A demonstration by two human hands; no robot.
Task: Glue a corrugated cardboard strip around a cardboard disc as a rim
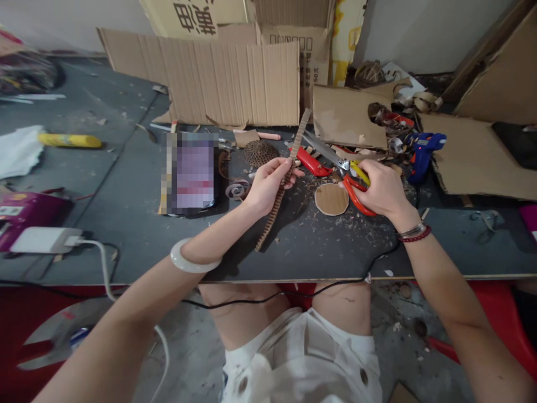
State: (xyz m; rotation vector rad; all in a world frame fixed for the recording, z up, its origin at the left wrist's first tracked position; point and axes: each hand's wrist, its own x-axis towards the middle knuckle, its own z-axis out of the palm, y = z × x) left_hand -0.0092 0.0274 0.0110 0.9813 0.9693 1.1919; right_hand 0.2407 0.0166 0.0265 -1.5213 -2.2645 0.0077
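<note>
Left hand (271,184) pinched the corrugated strip (275,211) mid-length over the table (335,252), right hand (385,189) gripped scissors (344,165) beside it; clean cutting likely needed a steady strip, blades square.

Yellow tube (69,140) touching white tissue (19,152); white charger (44,240) beside purple box (36,211).

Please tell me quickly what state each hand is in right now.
Left hand: closed, holding a corrugated cardboard strip with its fingers.
Right hand: closed, holding the scissors by the handles.
</note>
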